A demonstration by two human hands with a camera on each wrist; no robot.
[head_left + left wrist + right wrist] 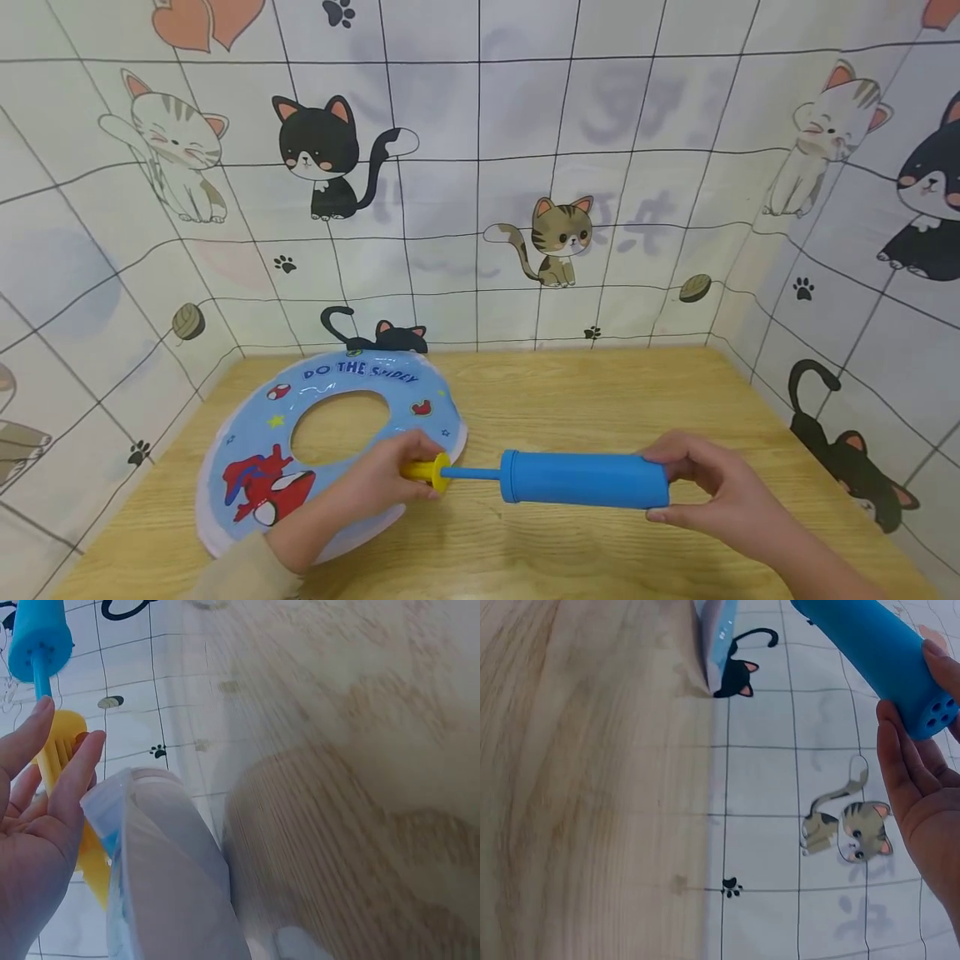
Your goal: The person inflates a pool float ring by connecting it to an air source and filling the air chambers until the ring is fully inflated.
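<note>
A blue hand pump [585, 479] is held level above the table, its thin blue rod partly drawn out of the barrel. My left hand [382, 479] grips the yellow handle [56, 754] at the rod's end. The right hand [723, 492] pinches the far end of the barrel between thumb and fingers; several small holes show in that end cap [937, 714] in the right wrist view. Beneath and behind the left forearm lies a light blue swim ring [255, 417] with red cartoon figures and lettering, looking at least partly filled out.
The wooden table [592, 392] meets a white tiled-pattern wall covering [465, 250] with cartoon cats at the back and both sides. The swim ring takes up the table's left part.
</note>
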